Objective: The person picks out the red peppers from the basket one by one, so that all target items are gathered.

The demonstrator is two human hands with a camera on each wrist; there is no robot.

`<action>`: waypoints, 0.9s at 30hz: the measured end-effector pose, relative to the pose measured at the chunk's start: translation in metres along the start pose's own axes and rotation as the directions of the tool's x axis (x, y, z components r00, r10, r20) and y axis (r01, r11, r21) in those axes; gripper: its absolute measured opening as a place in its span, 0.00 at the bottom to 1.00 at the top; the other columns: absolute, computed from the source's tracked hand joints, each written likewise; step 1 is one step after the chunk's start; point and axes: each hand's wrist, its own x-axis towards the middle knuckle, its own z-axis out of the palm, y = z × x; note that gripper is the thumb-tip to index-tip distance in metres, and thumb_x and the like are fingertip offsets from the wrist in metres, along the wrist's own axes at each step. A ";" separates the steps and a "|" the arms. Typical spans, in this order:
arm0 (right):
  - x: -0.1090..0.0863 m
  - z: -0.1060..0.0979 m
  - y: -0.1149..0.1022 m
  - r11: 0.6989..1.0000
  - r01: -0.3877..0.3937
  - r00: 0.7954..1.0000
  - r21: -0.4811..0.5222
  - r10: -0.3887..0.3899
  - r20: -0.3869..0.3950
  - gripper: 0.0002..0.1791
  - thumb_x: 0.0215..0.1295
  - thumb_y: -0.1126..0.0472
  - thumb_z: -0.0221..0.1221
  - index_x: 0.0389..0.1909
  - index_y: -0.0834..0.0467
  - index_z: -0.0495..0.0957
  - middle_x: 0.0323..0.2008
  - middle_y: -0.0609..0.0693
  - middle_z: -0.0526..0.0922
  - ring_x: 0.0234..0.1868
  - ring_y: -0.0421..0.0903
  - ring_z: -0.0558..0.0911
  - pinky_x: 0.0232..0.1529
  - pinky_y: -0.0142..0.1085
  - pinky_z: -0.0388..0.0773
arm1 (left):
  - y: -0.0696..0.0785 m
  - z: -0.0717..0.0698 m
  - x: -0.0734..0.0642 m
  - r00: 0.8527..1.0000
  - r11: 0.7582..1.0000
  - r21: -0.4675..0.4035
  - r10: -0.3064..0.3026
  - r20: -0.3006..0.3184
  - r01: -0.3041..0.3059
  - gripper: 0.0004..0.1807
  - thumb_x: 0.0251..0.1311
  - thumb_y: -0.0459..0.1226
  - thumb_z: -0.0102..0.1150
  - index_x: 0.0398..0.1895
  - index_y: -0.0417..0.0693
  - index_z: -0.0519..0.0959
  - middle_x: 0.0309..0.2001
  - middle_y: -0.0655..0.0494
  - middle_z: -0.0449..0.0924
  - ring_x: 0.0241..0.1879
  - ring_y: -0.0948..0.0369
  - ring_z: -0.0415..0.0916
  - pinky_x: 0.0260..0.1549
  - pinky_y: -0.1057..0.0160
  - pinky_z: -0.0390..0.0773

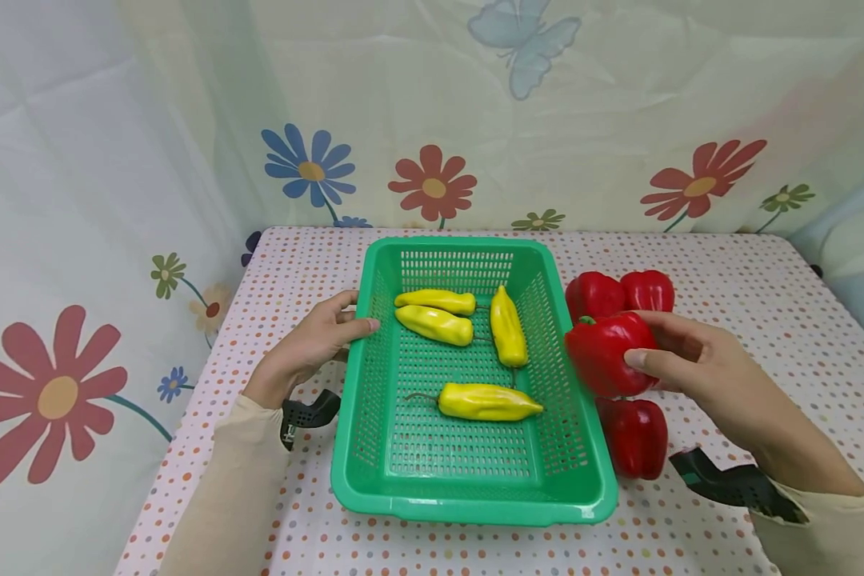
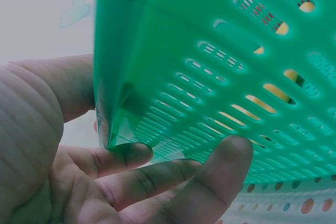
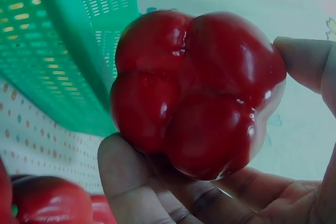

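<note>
A green plastic basket point(image 1: 475, 510) stands on the table with several yellow peppers point(image 1: 490, 402) lying inside it. My left hand point(image 1: 315, 340) grips its left rim, thumb over the top and fingers along the outer wall, as the left wrist view also shows. In my right hand point(image 1: 698, 368) is a red bell pepper point(image 3: 199, 98), pinched between thumb and fingers just outside the basket's right rim. Other red bell peppers point(image 1: 634, 438) sit on the table close to the basket's right side, partly covered by the held one and the hand.
A dotted cloth point(image 1: 756, 280) covers the table. Behind and to the left hangs a curtain point(image 1: 583, 160) printed with flowers and a butterfly. Dark camera mounts point(image 1: 734, 484) are strapped to both wrists.
</note>
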 end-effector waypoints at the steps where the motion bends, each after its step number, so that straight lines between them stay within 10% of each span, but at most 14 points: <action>1: -0.002 -0.001 0.003 1.000 0.005 1.000 0.007 -0.005 -0.008 0.38 0.73 0.60 0.62 0.78 0.64 0.59 0.58 0.51 0.78 0.46 0.37 0.81 0.37 0.36 0.89 | 0.000 0.000 0.000 1.000 1.000 0.002 -0.001 -0.002 0.001 0.33 0.76 0.36 0.55 0.80 0.46 0.59 0.59 0.31 0.79 0.42 0.50 0.88 0.43 0.48 0.90; 5: -0.008 -0.005 0.016 1.000 0.008 1.000 0.018 -0.008 -0.028 0.35 0.75 0.61 0.59 0.78 0.66 0.59 0.52 0.35 0.78 0.45 0.34 0.81 0.37 0.34 0.88 | 0.000 0.000 0.000 1.000 1.000 0.003 0.001 0.002 -0.001 0.32 0.76 0.36 0.55 0.79 0.46 0.59 0.60 0.30 0.78 0.43 0.50 0.88 0.43 0.48 0.90; 11: -0.018 -0.006 0.030 0.999 -0.034 0.997 0.013 0.035 -0.062 0.35 0.78 0.60 0.57 0.77 0.68 0.57 0.58 0.46 0.76 0.45 0.29 0.79 0.37 0.33 0.88 | 0.000 0.000 0.000 1.000 1.000 0.003 0.004 0.005 -0.004 0.32 0.76 0.35 0.55 0.79 0.45 0.59 0.59 0.30 0.78 0.42 0.50 0.88 0.43 0.48 0.90; 27: -0.038 -0.010 0.070 0.991 -0.118 0.976 0.062 0.127 -0.174 0.36 0.79 0.58 0.57 0.78 0.69 0.55 0.50 0.25 0.71 0.43 0.26 0.78 0.37 0.31 0.88 | 0.000 0.000 0.000 1.000 1.000 0.000 0.002 0.009 -0.002 0.33 0.77 0.35 0.54 0.80 0.45 0.57 0.61 0.30 0.77 0.44 0.49 0.88 0.43 0.48 0.90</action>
